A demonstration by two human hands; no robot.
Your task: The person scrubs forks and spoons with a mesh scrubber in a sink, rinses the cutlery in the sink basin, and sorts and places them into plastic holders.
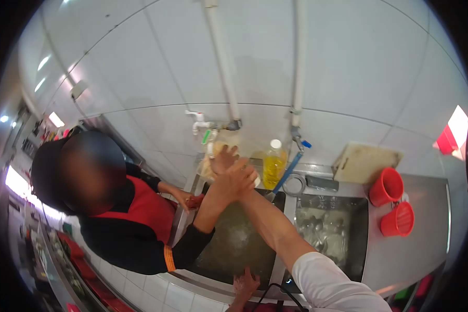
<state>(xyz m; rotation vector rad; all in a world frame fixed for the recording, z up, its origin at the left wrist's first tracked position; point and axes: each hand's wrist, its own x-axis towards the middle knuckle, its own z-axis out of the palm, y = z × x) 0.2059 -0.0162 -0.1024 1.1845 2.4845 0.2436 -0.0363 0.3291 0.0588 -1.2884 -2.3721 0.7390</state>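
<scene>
My right hand (225,159) reaches across the left sink (205,262) to its back left corner. Its fingers are spread beside a pale, crumpled cloth or bag (207,170). A co-worker's hand (240,179) crosses over my right wrist and seems to touch it; the overlap hides part of my hand. At the sink's front edge is my left hand (247,284), fingers apart, with nothing visible in it. Murky water (236,234) fills this sink, and whatever lies below its surface is hidden.
A co-worker in a red apron (150,208) stands close on the left. Behind the sinks are a yellow liquid bottle (273,167), a blue hose (288,174) and a cutting board (366,163). The right sink (360,244) holds submerged items. Two red containers (387,188) stand on the counter.
</scene>
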